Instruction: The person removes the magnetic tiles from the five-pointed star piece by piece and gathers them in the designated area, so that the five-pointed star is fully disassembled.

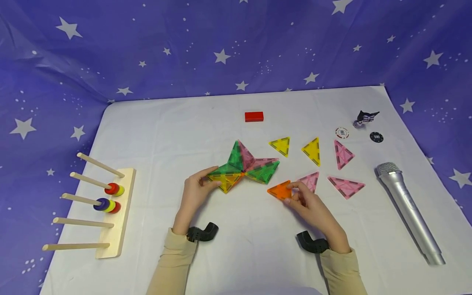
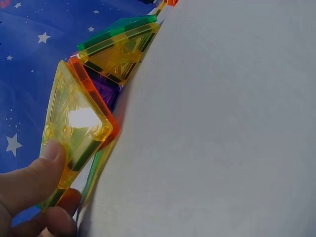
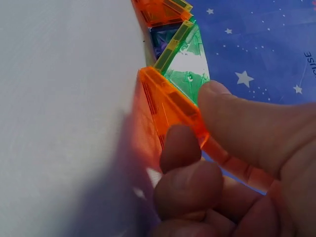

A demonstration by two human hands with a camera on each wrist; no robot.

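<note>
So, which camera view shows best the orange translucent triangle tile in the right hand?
The head view: the orange translucent triangle tile shows whole, pinched by the right hand on the white table. The right wrist view shows only its edge, close up. In the left wrist view I cannot identify it.

Orange triangle tile [image 1: 280, 191] lies flat beside joined green-pink-yellow tile cluster [image 1: 245, 167].

A white table [image 1: 155, 135] fills the middle under even light, with a purple cloth [image 1: 110, 45] printed with white stars hanging behind it from 9 o'clock round to 3 o'clock.
</note>
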